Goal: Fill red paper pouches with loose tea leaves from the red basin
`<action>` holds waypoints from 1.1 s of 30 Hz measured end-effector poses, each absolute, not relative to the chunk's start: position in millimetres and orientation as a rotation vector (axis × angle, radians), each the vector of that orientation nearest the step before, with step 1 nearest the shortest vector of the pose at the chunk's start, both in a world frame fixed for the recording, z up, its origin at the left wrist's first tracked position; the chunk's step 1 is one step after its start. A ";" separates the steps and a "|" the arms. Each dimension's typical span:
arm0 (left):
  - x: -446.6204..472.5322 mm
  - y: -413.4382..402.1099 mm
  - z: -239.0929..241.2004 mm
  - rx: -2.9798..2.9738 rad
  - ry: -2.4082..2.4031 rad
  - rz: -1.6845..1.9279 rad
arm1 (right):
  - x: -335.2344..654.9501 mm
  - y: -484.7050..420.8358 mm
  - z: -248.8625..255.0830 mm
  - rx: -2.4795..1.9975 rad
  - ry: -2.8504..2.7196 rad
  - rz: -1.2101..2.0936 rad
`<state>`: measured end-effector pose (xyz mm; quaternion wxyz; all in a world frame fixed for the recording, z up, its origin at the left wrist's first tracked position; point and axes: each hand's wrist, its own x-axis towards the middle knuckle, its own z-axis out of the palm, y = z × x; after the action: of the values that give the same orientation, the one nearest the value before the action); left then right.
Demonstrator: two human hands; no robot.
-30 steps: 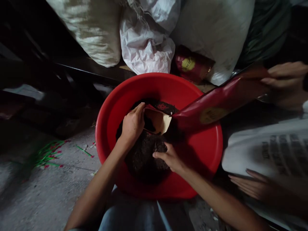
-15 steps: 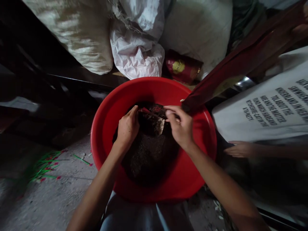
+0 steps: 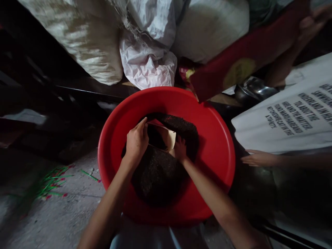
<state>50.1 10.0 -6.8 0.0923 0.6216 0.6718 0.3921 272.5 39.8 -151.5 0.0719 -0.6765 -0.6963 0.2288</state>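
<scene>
The left hand (image 3: 137, 140) is curled, thumb and fingers pinching the left edge of a paper-lined bag (image 3: 170, 139). The right hand (image 3: 179, 149) is at the bag's right edge, touching it with the fingers partly spread; part of this hand is hidden, so I cannot tell whether it grips.

The bag sits in a red tub (image 3: 166, 91), among dark soil (image 3: 158, 176), a little left of the middle and toward the far rim. A black bench (image 3: 101, 85) runs beyond the tub's far rim, with a cream sack (image 3: 88, 41) and a crumpled white sack (image 3: 150, 67) on it. Green sticks (image 3: 53, 183) with red ends lie on the grey floor (image 3: 77, 218) outside the left rim. Outside the right rim a co-worker's hand (image 3: 313, 24) holds a long maroon bag (image 3: 261, 52), its lower corner at the far right rim; a metal bowl (image 3: 255, 88) is near.

The paper-lined bag's mouth gapes upward, its long side slanting from far left to near right; the bag's own long axis is hidden.
</scene>
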 end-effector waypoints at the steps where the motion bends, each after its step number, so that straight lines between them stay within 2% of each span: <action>1: 50.8 9.9 -7.1 1.846 1.990 1.175 | 269.3 31.6 -152.7 -2.010 -2.088 0.707; 8: 51.3 7.0 -7.4 1.894 1.965 1.157 | 277.0 -8.0 -145.6 -1.917 -1.866 0.938; 11: 51.5 4.4 -4.4 1.916 2.005 1.071 | 283.8 -15.6 -103.1 -1.819 -1.674 1.041; 14: 55.7 3.8 -2.0 1.946 2.058 0.942 | 288.1 -15.7 -38.8 -1.527 -1.290 1.305; 16: 60.9 4.9 -2.0 1.989 2.054 0.838 | 283.9 -9.4 -1.0 -1.341 -1.243 1.340; 19: 69.4 6.6 -3.6 2.067 2.009 0.745 | 261.6 5.0 27.7 -1.275 -1.587 1.087; 22: 72.4 7.6 -2.3 2.103 1.995 0.719 | 232.3 17.1 30.6 -1.319 -1.908 0.775; 27: 60.4 9.3 7.9 2.045 2.133 0.616 | 234.6 39.7 32.9 -1.274 -1.968 0.633; 31: 47.9 9.7 11.4 1.993 2.228 0.653 | 295.8 95.7 1.1 -1.383 -1.983 0.263; 33: 43.0 9.3 10.6 1.986 2.249 0.694 | 328.6 124.2 -35.0 -1.585 -2.068 0.240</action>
<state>43.0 9.3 10.6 0.0309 0.6445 0.7300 0.2251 328.6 124.2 -35.0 0.2596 -0.5849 -0.7633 0.0885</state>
